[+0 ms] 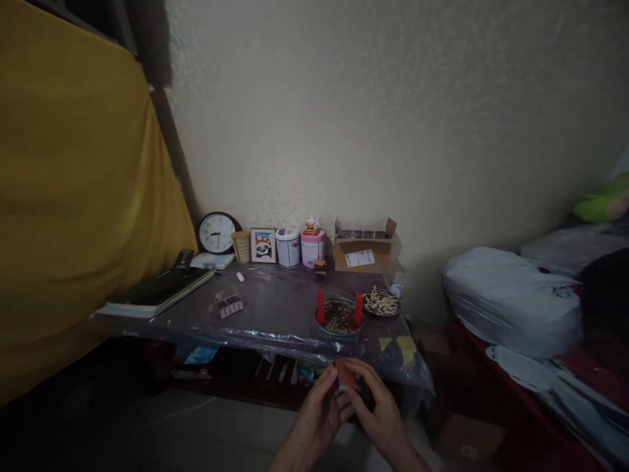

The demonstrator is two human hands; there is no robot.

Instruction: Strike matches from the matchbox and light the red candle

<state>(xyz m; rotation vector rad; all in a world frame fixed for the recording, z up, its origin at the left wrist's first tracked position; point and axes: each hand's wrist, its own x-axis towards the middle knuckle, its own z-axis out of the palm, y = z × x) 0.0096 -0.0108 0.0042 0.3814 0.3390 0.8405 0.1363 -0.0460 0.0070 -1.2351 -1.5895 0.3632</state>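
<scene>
Just in front of the table edge, a small reddish-brown matchbox (346, 375) is held between both hands. My left hand (322, 396) grips its left side, thumb on top. On the right side, my right hand (373, 393) has its fingers and thumb closed around the box. Beyond the hands stands a round metal bowl (339, 328) of dark grains, with one red candle (321, 307) at its left and another red candle (358, 305) at its right. A plate (394, 309) heaped with loose matchsticks (378, 300) lies to the right of the bowl.
Plastic sheeting covers the table (275, 301). A pack of small boxes (230, 305) and books (157, 288) lie left. Along the wall stand a clock (217, 233), a panda picture (263, 246), tins (287, 248) and a cardboard box (363, 252). Wrapped bundles (511, 301) are piled right.
</scene>
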